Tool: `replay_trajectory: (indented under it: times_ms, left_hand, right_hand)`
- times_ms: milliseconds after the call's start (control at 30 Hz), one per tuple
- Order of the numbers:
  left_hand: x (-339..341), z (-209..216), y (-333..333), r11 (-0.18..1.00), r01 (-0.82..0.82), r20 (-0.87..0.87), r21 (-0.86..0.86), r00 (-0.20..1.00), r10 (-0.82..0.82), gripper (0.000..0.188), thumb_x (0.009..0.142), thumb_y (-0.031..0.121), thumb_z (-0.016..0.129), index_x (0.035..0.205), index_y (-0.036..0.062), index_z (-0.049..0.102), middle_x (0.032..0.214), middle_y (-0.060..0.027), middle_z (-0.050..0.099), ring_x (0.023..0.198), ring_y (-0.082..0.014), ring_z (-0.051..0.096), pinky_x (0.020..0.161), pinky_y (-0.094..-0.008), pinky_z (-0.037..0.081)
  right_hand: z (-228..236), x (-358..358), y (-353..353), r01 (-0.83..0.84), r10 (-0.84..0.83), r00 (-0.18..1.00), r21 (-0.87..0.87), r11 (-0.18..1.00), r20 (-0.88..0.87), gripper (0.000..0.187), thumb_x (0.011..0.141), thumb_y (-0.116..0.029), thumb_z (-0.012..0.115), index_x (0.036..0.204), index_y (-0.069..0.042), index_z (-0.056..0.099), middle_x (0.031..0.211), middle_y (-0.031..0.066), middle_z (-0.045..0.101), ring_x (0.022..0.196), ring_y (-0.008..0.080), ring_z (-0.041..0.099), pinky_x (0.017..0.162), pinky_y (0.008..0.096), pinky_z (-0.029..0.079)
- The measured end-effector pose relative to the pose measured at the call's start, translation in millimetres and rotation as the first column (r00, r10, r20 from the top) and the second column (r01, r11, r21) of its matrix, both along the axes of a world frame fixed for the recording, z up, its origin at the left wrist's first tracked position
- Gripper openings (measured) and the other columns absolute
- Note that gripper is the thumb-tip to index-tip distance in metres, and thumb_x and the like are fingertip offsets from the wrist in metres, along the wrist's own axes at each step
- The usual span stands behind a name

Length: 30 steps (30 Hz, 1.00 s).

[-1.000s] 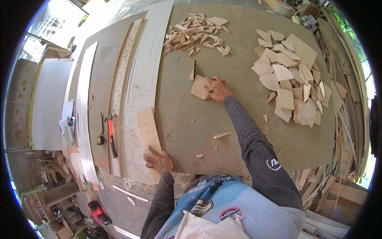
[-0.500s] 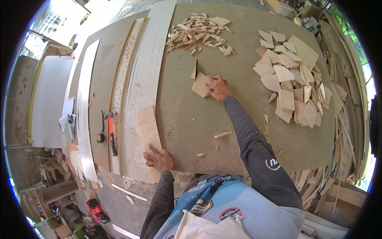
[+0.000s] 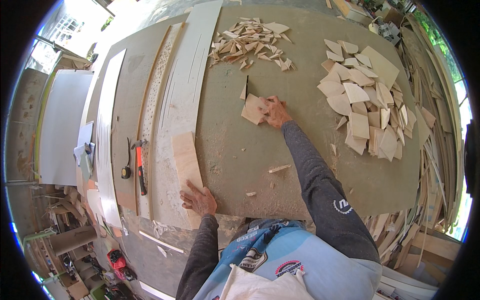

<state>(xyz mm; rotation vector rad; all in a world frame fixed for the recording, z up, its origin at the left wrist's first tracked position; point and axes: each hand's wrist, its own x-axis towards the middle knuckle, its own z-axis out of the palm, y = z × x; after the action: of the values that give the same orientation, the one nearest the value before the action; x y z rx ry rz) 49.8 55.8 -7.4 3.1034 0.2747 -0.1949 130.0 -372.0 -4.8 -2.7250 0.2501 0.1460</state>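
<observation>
My right hand (image 3: 274, 111) grips the right edge of a small pale plywood piece (image 3: 252, 108) in the middle of the table, thumb and fingers bent over it. The piece's far corner meets a thin dark blade (image 3: 247, 86) standing up from the table. A small wood sliver (image 3: 243, 93) lies just left of that blade. Near the front, my left hand (image 3: 199, 200) rests with its fingers spread on a long plywood strip (image 3: 186, 155), which lies on a long whitish board (image 3: 192, 85).
Offcuts (image 3: 250, 42) lie heaped at the far side. A larger pile of curved plywood pieces (image 3: 362, 95) covers the right. A hammer (image 3: 140, 167) and a tape measure (image 3: 126, 172) sit left of the whitish board. Sawdust and splinters (image 3: 279, 169) dot the brown tabletop (image 3: 235, 150).
The plywood piece in my right hand has shifted very slightly, staying close to the blade. My left hand keeps its place on the strip.
</observation>
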Motion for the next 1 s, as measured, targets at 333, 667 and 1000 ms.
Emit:
replay_trajectory:
  times_ms: [333, 667, 1000]
  left_hand:
    - [0, -4, 3, 1.0, 0.006, -0.007, -0.006, 1.0, -0.006, 0.08, 0.1, 0.04, 0.053, 0.165, 0.0207, 0.01, 0.159, -0.0357, 0.015, 0.148, -0.0514, 0.018, 0.117, -0.0694, 0.009]
    - [0, -7, 3, 1.0, 0.016, 0.016, -0.004, 1.0, -0.016, 0.083, 0.097, 0.038, 0.056, 0.165, 0.0189, 0.011, 0.158, -0.0352, 0.015, 0.148, -0.0513, 0.017, 0.116, -0.0705, 0.012]
    - [0, -3, 2, 1.0, -0.006, -0.001, 0.004, 1.0, 0.006, 0.081, 0.1, 0.039, 0.054, 0.165, 0.0208, 0.011, 0.159, -0.0357, 0.016, 0.149, -0.0508, 0.019, 0.117, -0.0694, 0.011]
  right_hand:
    - [-9, 1, 2, 0.017, -0.016, 0.999, -0.028, 0.999, 0.035, 0.057, 0.078, -0.046, 0.081, 0.13, -0.023, 0.073, 0.158, 0.0028, 0.047, 0.136, 0.0246, 0.038, 0.113, 0.0451, 0.028]
    - [-20, 6, 9, 0.089, -0.087, 0.989, -0.013, 0.996, 0.119, 0.046, 0.086, -0.041, 0.076, 0.127, -0.021, 0.074, 0.156, 0.0048, 0.047, 0.131, 0.0281, 0.039, 0.113, 0.0574, 0.031]
    - [-25, 7, 14, 0.116, -0.111, 0.98, -0.019, 0.993, 0.167, 0.033, 0.093, -0.03, 0.07, 0.124, -0.021, 0.076, 0.154, 0.0048, 0.047, 0.129, 0.0277, 0.041, 0.109, 0.0538, 0.033]
